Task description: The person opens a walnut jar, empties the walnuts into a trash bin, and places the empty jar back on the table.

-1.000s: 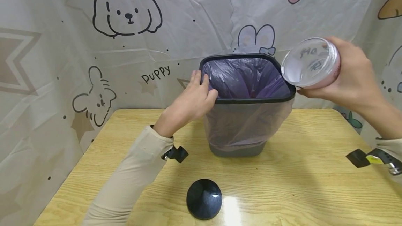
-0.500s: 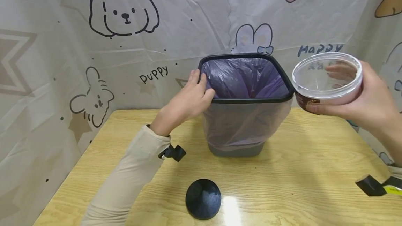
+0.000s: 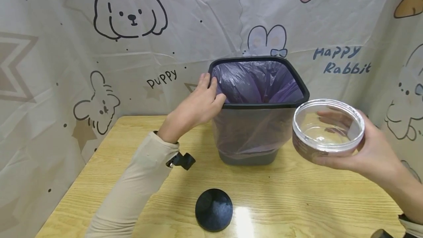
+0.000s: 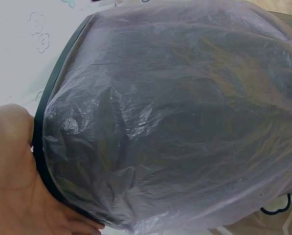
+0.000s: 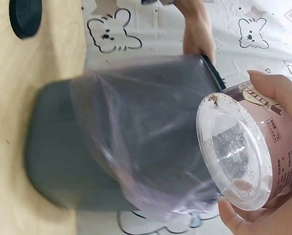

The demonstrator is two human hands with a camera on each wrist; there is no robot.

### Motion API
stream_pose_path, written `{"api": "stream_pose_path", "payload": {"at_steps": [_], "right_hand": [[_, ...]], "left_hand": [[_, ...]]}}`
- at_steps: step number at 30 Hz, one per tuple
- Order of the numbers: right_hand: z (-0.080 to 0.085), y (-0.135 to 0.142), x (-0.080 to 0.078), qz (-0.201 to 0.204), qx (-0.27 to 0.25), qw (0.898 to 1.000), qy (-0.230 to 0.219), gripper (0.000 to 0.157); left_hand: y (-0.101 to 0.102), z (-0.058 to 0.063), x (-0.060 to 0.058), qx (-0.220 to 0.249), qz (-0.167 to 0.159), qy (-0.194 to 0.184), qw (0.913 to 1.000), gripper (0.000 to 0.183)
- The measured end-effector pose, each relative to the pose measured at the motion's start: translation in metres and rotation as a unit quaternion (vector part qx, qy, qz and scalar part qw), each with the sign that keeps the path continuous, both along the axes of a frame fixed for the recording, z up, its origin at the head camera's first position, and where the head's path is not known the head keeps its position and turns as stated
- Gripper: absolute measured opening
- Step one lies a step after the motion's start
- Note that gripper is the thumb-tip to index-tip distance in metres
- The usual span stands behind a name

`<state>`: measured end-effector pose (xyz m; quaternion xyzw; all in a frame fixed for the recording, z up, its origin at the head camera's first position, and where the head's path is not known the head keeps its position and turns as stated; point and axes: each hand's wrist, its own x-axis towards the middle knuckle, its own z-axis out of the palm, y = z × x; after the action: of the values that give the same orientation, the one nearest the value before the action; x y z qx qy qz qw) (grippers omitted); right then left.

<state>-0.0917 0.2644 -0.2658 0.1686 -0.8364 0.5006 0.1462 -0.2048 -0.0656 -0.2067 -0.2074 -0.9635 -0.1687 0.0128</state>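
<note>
A grey trash can (image 3: 248, 159) lined with a thin purple bag (image 3: 257, 80) stands upright towards the back of the table. At its near left corner my left hand (image 3: 195, 107) holds the black rim (image 4: 48, 93), the thumb lying across it. My right hand (image 3: 373, 150) grips a clear round plastic tub (image 3: 330, 122) with a pink-brown label (image 5: 275, 122), just right of the can. The tub's open mouth faces up and towards me, and no contents show in it. Some brown residue marks its base in the right wrist view.
A round black lid (image 3: 214, 209) lies on the wooden table (image 3: 290, 201) in front of the can. A patterned cloth (image 3: 185, 21) hangs close behind and along both sides. Two small dark specks dot the tabletop.
The right hand has turned the tub from sideways to mouth up, and lowered it from the can's rim level to beside the can. The left hand keeps its place on the rim.
</note>
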Motion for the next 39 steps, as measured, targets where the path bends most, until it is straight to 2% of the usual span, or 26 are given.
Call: {"api": "stream_pose_path", "payload": {"at_steps": [4, 17, 23, 32, 39], "right_hand": [[-0.014, -0.005, 0.002, 0.020, -0.001, 1.000, -0.007, 0.103], [-0.053, -0.021, 0.003, 0.026, 0.012, 0.999, -0.018, 0.105], [-0.072, -0.032, 0.004, 0.040, 0.011, 0.998, -0.038, 0.104], [-0.096, -0.040, 0.006, 0.038, 0.043, 0.996, -0.062, 0.101], [-0.113, -0.046, 0.009, 0.059, 0.048, 0.994, -0.082, 0.101]], "left_hand": [[0.000, 0.000, 0.000, 0.001, 0.000, 0.000, 1.0000, 0.067], [-0.001, -0.001, 0.000, 0.008, 0.001, -0.001, 1.0000, 0.067], [-0.002, 0.000, 0.001, 0.010, -0.001, -0.002, 0.9999, 0.067], [-0.004, -0.001, -0.001, 0.016, -0.005, -0.006, 0.9998, 0.066], [-0.004, -0.001, -0.001, 0.020, -0.007, -0.002, 0.9998, 0.066]]}}
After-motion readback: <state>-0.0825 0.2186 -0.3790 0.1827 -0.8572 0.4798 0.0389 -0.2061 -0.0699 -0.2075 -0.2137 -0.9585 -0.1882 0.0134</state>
